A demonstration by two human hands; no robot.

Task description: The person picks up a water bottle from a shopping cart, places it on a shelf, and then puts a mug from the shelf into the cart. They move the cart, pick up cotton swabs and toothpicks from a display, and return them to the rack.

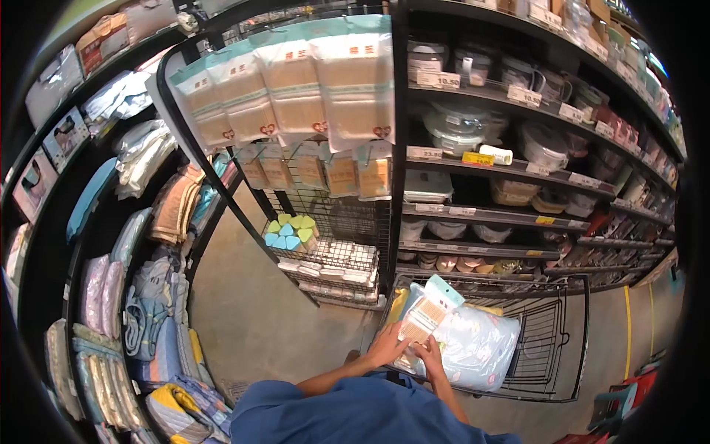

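Note:
A flat clear packet with a teal top [429, 309] and light brown sticks inside is held between both hands, over the left end of a wire shopping cart [551, 348]. My left hand [386, 344] is closed on the packet's lower left edge. My right hand [427, 355] grips its lower edge, fingers bent. Beneath and right of the packet, a pale blue plastic-wrapped bundle [481, 346] lies in the cart. Something yellow shows at the cart's left end, partly hidden by the packet.
Similar packets [292, 89] hang on a rack ahead. Below them stands a wire basket shelf [325, 255]. Shelves of glass and plastic containers [458, 126] run along the right. Folded textiles [174, 203] fill the left shelves. Grey floor [251, 318] shows between.

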